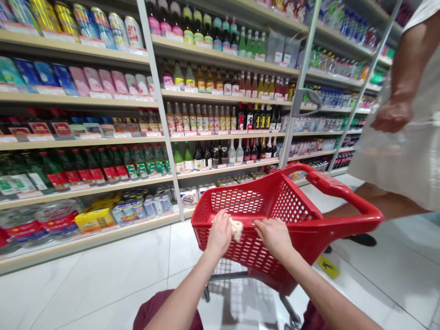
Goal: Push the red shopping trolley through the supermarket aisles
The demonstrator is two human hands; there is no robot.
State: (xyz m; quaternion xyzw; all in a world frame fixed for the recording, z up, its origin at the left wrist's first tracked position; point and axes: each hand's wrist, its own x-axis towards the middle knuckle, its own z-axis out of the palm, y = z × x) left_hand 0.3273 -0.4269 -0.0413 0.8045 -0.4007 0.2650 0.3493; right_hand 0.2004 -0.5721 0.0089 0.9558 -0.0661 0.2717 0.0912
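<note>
A red shopping cart (202,206) with a perforated plastic basket stands right in front of me. My left hand (220,231) is closed around a crumpled cream-coloured cloth (236,229), at the basket's near rim. Further right along that same rim, my right hand (273,233) curls its fingers over the edge, gripping it. The cart's handle (357,201) points to the right, and neither of my hands touches it. Much of the basket's floor is hidden behind the near wall and my hands.
Shelves (103,137) of bottles and cans run along the far side. A person in light clothing (405,151) walks at the right, close to the cart handle. A grey bracket (309,101) juts from a shelf post. A yellow sticker (328,266) marks the white tiled floor (103,284).
</note>
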